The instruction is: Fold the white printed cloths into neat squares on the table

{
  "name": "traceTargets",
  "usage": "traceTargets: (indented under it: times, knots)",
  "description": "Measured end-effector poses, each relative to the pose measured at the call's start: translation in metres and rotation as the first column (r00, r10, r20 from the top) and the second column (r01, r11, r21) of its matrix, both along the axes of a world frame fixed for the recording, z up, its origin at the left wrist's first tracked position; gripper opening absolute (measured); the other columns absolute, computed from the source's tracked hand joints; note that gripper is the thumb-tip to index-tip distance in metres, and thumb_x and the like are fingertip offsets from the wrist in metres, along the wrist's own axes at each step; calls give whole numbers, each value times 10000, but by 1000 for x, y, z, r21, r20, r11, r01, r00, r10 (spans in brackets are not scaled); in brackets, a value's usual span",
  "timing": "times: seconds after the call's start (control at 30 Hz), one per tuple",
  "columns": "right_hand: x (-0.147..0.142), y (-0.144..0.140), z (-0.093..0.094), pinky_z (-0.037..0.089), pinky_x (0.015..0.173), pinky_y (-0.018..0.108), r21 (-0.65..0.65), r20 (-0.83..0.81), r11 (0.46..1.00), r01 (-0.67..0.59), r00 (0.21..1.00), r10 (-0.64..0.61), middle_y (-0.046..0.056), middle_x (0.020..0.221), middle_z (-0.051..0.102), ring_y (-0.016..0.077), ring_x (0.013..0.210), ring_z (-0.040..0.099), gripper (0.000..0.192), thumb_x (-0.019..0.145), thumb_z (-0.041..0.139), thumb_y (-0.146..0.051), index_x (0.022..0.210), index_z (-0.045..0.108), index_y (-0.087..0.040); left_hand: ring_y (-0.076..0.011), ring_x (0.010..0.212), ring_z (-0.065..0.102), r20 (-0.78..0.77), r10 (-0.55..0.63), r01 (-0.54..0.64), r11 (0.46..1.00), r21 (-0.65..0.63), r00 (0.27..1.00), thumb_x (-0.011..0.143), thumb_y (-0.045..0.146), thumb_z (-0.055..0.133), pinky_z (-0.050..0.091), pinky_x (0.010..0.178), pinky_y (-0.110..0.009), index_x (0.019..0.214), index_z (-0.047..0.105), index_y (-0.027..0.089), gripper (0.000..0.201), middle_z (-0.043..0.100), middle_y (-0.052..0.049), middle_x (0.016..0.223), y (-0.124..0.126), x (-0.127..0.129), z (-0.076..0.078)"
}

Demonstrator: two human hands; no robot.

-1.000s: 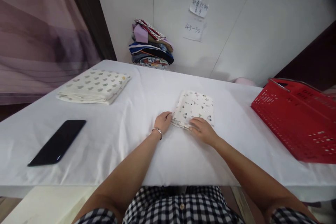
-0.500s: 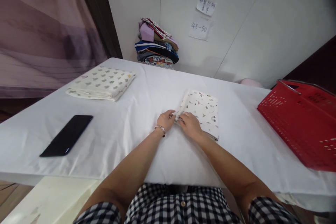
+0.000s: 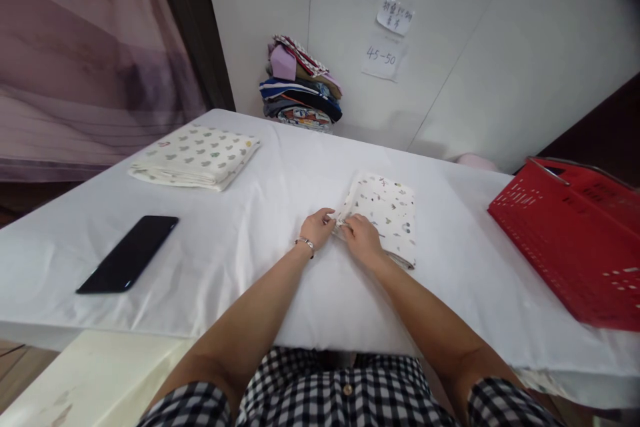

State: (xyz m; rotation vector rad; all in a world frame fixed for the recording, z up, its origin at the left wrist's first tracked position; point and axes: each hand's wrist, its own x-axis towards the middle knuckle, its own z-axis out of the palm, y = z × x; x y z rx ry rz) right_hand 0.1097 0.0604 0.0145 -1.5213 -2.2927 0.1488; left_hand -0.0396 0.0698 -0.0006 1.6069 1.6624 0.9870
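Since a second ago, the right hand has shifted left to join the left hand, both pinching the near-left corner of the folded printed cloth. It lies on the bench, probably light, soft and floppy, best gripped by its layered edge.

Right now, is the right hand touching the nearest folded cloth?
Touching. The head view shows the right hand with fingers on the folded cloth at a near corner.
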Motion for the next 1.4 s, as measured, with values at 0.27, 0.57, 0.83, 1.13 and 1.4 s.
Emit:
traceTargets:
  times: [0.27,0.57,0.83,1.13,1.4]
  knots:
    - [-2,-3,-10,387,741,311,104,-51,994,-17,998,22,62,870,573,211,856,501,160,880,429,-243,840,581,-212,-117,668,601,43,-24,23,999,28,999,739,198,538,468,675,-224,1019,620,218,293,666,31,729,2,-1,-4]
    - [1,-11,-7,419,790,339,65,-88,993,-95,991,100,71,913,585,216,878,511,210,775,479,-136,921,618,-195,-130,670,588,-42,-41,42,999,25,998,783,454,528,445,644,-241,943,634,229,295,656,17,763,-2,0,-2]
    - [31,51,11,462,798,290,-75,-288,993,-87,956,62,18,941,647,155,839,587,306,771,429,-120,906,682,-226,-144,752,596,-124,-40,37,999,-21,991,747,345,560,428,662,-243,896,625,223,204,655,6,811,-2,3,-1]
    - [33,113,18,394,947,307,-178,102,948,-266,953,286,6,1310,497,182,1136,501,362,745,470,-75,1004,657,-246,-144,762,599,-104,-32,27,998,-49,994,744,295,538,425,659,-233,900,634,219,198,663,3,813,-3,3,2]
    - [29,123,23,403,786,249,-191,180,918,-347,907,381,34,971,630,164,891,559,185,756,478,-118,843,621,-196,-146,764,603,-114,-37,33,999,-36,993,737,291,544,428,660,-234,901,638,217,203,670,0,827,-2,3,0]
